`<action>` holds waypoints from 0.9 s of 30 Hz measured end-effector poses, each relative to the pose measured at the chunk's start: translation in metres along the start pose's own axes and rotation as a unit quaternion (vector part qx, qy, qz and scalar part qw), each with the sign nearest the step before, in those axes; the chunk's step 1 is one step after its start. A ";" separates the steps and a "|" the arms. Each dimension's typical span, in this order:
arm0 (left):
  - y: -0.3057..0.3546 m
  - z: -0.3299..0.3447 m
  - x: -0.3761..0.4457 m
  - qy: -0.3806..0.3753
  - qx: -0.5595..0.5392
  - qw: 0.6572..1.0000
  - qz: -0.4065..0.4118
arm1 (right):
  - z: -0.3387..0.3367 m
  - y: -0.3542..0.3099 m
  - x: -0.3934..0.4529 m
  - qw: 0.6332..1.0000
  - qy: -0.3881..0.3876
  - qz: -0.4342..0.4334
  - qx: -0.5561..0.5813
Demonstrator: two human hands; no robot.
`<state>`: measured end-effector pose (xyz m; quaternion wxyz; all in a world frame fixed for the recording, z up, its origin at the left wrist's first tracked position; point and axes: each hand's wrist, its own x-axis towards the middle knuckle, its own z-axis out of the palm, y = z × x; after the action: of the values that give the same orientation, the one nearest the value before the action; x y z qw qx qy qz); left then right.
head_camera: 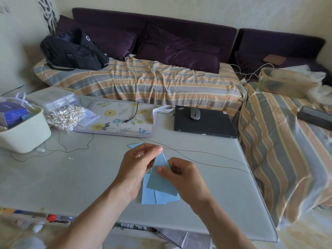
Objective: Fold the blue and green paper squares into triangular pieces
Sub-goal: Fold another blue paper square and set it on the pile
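Observation:
A folded blue paper piece (162, 178) is held above the table (71, 180) between both hands. My left hand (138, 162) pinches its narrow top end between thumb and fingers. My right hand (181, 174) pinches its right side with the thumb on top. Beneath it several more blue paper sheets (152, 196) lie flat on the table. The corner of another blue paper (134, 145) shows just beyond my left hand. No green paper is visible.
A thin dark cable (206, 155) runs across the table behind my hands. A closed black laptop (203, 123) with a mouse (195, 113) sits at the back right, a floral mat (116, 119) at the back middle, a pale basket (23, 130) at left.

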<state>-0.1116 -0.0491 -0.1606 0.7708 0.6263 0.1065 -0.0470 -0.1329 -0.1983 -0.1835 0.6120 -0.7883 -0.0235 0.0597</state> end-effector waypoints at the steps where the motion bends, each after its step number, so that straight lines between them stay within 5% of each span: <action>1: 0.000 0.000 0.000 -0.002 -0.005 1.000 -0.004 | 0.000 0.000 0.000 1.000 0.001 -0.001 -0.008; 9: -0.001 -0.002 0.001 -0.029 -0.014 0.999 -0.033 | 0.000 0.001 0.000 0.999 0.015 -0.004 -0.038; 19: -0.013 0.000 -0.002 -0.034 0.211 0.966 0.148 | -0.013 0.000 0.001 0.982 0.092 0.061 0.152; 27: -0.012 -0.001 -0.001 -0.025 0.202 0.970 0.130 | -0.014 0.001 0.002 0.979 0.101 0.066 0.162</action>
<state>-0.1154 -0.0512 -0.1722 0.6307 0.7758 -0.0070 0.0173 -0.1290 -0.2115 -0.1811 0.7255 -0.6804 0.1009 0.0233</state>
